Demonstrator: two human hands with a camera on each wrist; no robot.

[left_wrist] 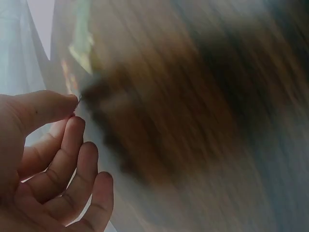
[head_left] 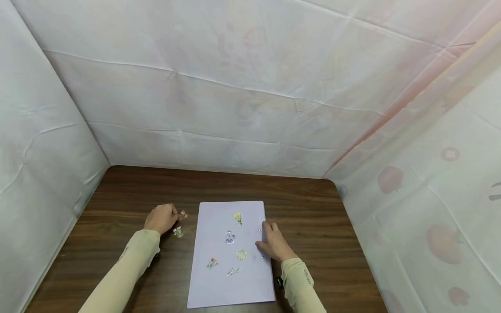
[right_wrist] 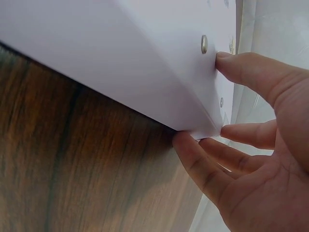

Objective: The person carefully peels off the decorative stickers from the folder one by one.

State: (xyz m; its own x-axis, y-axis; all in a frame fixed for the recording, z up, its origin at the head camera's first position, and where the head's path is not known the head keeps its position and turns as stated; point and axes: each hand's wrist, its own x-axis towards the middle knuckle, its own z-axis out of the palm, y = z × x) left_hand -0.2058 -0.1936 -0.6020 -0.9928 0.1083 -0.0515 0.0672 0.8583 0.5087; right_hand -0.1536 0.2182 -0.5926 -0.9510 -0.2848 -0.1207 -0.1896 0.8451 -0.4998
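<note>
My left hand [head_left: 161, 218] pinches the edge of a small orange-brown flower sticker [head_left: 183, 214] between thumb and index finger, on the left of the table. Just below it lies a white-and-green flower sticker [head_left: 178, 231], blurred in the left wrist view. A lilac folder [head_left: 231, 293] lies flat in the middle. On its cover are several clear-edged flower stickers, among them a yellow bouquet [head_left: 237, 218], a purple one [head_left: 229, 237] and a round wreath [head_left: 241, 254]. My right hand [head_left: 275, 243] holds the folder's right edge, thumb on the cover and fingers along its side.
The dark wooden table [head_left: 305, 204] has rounded far corners. Pale fabric curtains [head_left: 219, 108] stand close along its back, left and right sides. Two metal rivets show on the folder, one rivet [right_wrist: 204, 44] near my right thumb.
</note>
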